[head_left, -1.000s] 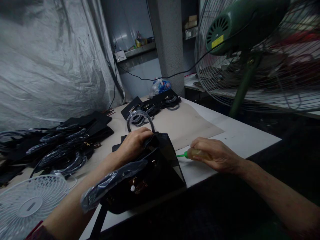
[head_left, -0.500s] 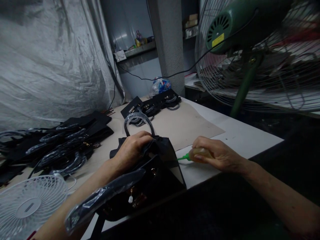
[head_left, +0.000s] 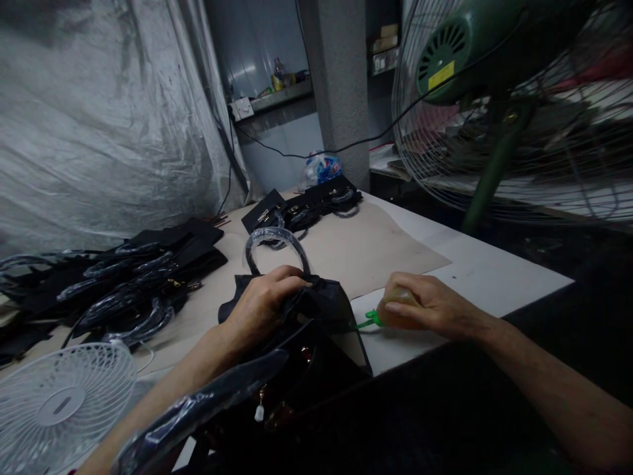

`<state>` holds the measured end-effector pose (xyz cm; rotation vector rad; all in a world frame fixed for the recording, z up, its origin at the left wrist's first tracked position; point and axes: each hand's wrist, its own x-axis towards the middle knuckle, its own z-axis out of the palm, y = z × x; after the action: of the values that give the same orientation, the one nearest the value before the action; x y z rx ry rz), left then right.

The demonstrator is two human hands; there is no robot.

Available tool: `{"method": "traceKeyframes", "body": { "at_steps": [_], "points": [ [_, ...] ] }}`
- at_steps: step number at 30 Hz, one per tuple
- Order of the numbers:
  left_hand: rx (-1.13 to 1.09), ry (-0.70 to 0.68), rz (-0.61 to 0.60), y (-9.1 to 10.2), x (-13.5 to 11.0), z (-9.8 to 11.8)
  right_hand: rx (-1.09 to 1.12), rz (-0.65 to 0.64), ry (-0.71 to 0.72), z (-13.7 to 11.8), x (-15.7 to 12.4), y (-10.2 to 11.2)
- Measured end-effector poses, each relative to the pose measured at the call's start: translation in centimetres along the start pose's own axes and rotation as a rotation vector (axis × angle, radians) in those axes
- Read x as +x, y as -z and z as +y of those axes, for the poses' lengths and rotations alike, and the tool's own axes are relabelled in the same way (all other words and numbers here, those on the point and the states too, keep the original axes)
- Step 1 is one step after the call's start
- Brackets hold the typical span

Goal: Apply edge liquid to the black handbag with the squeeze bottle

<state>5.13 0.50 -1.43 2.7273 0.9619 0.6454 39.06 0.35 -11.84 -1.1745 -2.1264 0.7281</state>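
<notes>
So my left hand (head_left: 264, 300) is gripping the top of a black bag (head_left: 331, 359) at the near edge of the bench (head_left: 494, 284), and my right hand (head_left: 425, 307) is wrapped round a squeeze bottle (head_left: 395, 316). Its green nozzle (head_left: 368, 320) points at the bag's side, can't tell if they're touching. More black bags (head_left: 133, 277) piled off left, by a white fan (head_left: 62, 399).

Beige paper (head_left: 366, 247) is covering a large part of the white table (head_left: 509, 284). A handbag (head_left: 341, 310) is resting nr the front edge. On the L side, black bags (head_left: 119, 284) w/ plastic-wrapped handles are lying in a pile; a 2nd pile of bags (head_left: 309, 206) is lying nr the far end. On the wall shelf (head_left: 284, 99), a clear bottle (head_left: 279, 68) is standing.
</notes>
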Motion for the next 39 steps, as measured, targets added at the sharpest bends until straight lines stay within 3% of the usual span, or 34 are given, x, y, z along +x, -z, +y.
{"method": "traceKeyframes", "body": {
  "at_steps": [10,21,25,30,33,39],
  "points": [
    [-0.006,-0.058,0.029,-0.3,-1.0,0.3,0.081,-0.027,-0.045,0.7,-0.4,0.2],
    [-0.011,-0.063,0.061,-1.3,-1.8,-0.1,0.061,0.045,-0.033,2.0,-0.8,-0.3],
    [0.007,-0.073,0.086,-1.5,-1.9,0.0,0.014,0.062,-0.027,1.5,-0.6,-0.1],
    [-0.005,-0.087,0.090,-1.5,-1.8,0.1,-0.023,-0.003,-0.015,0.5,-0.4,0.4],
    [0.006,-0.067,0.086,-1.5,-1.9,0.1,-0.034,0.046,-0.033,0.6,-0.4,0.2],
    [0.005,-0.064,0.090,-1.7,-2.2,0.1,0.061,0.000,-0.011,1.2,-0.9,-0.2]
  ]
}}
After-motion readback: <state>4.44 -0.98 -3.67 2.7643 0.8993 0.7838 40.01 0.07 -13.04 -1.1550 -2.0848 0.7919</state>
